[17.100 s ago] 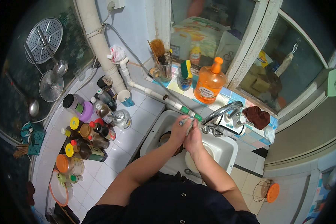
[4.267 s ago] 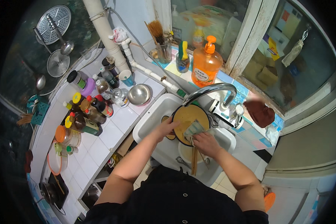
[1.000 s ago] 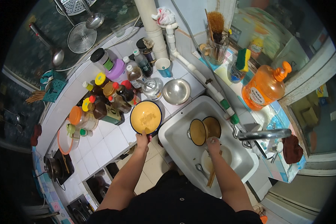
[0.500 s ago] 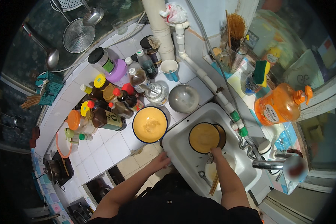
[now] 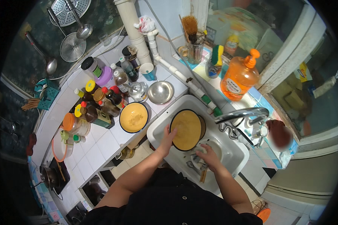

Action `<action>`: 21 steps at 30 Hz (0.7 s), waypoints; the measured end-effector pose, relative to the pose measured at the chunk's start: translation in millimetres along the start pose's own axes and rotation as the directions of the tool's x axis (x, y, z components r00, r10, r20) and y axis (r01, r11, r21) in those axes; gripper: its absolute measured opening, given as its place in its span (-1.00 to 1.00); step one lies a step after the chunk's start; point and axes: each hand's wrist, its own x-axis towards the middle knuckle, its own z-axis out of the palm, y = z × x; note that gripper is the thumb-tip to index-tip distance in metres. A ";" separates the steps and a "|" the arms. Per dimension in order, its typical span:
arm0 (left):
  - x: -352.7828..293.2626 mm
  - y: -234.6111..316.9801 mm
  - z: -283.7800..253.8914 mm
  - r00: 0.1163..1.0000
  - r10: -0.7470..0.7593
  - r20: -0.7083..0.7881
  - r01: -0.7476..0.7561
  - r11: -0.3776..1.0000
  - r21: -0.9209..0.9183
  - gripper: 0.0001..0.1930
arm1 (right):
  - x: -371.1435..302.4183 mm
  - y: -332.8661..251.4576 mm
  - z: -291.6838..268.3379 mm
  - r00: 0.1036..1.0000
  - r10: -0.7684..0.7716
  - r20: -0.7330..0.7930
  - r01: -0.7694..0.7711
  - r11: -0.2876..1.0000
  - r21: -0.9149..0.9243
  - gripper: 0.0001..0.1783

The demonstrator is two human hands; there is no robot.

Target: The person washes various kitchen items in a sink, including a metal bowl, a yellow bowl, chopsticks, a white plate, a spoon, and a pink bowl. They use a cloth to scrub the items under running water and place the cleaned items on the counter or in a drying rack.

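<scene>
My left hand (image 5: pixel 167 141) grips the near-left edge of an ochre bowl (image 5: pixel 186 129), thumb over its dark rim, and holds it tilted above the sink (image 5: pixel 237 159). My right hand (image 5: pixel 211 156) is curled just below and to the right of it, by a bunched pale cloth (image 5: pixel 200 162); fingers and cloth blur together there, so I cannot tell whether I am clasping it or only touching it.

Behind the ochre bowl, farther from my hands, an amber bowl (image 5: pixel 203 127) is partly hidden. Under my right hand are a white bowl (image 5: pixel 217 149) and some chopsticks (image 5: pixel 202 176).

By my judgement I am partway through wiping these dishes. The blue-rimmed yellow bowl (image 5: pixel 134 117) and the metal bowl (image 5: pixel 160 92), both set out on the counter beyond my left hand, look done; the ochre one is in hand, and the amber bowl, white bowl and chopsticks seem to be left.
</scene>
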 end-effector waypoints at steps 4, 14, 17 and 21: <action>-25.7 10.1 29.9 0.991 -0.136 -0.009 0.133 0.950 0.284 -0.37 | -25.1 -22.8 -14.7 0.953 -0.297 -0.056 0.301 0.917 0.263 -0.47; -49.5 29.9 49.4 0.961 -0.230 0.156 0.198 0.960 0.199 -0.30 | -34.3 -33.3 -24.9 0.758 -0.321 0.568 0.648 0.470 -0.599 -0.55; -52.4 35.6 47.6 0.939 -0.292 0.182 0.252 0.944 0.212 -0.32 | -47.7 -51.5 -34.0 0.715 -0.308 0.628 0.699 0.298 -0.650 -0.50; -50.2 38.3 48.2 0.877 -0.366 0.313 0.345 0.931 0.122 -0.32 | -38.0 -48.5 -11.1 0.560 -0.523 0.643 0.828 0.373 -0.418 -0.46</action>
